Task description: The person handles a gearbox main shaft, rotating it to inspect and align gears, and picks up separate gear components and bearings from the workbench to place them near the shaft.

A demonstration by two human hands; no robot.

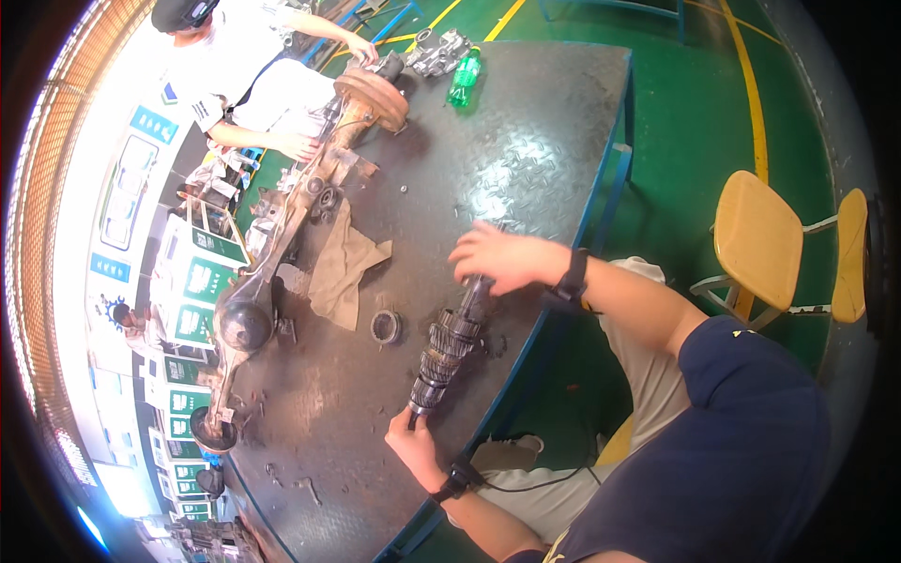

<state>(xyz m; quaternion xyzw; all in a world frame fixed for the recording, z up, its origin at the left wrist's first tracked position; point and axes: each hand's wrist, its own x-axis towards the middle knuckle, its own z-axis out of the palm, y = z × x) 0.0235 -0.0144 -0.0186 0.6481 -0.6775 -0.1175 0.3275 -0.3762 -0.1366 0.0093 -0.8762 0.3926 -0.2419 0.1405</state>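
A dark metal gear shaft with several toothed gears lies slantwise near the close edge of the metal workbench. My left hand pinches its lower end between thumb and fingers. Around its upper, bare end curls my right hand; the palm side and some fingertips are hidden. A loose ring gear sits on the bench to the left of the shaft. Farther left is a crumpled brown cloth. Small dark parts rest just right of the gears.
A long rusty axle with a brake drum runs along the far side. Another person has hands at its upper end. A green bottle stands beside a metal casting. A yellow chair is at right.
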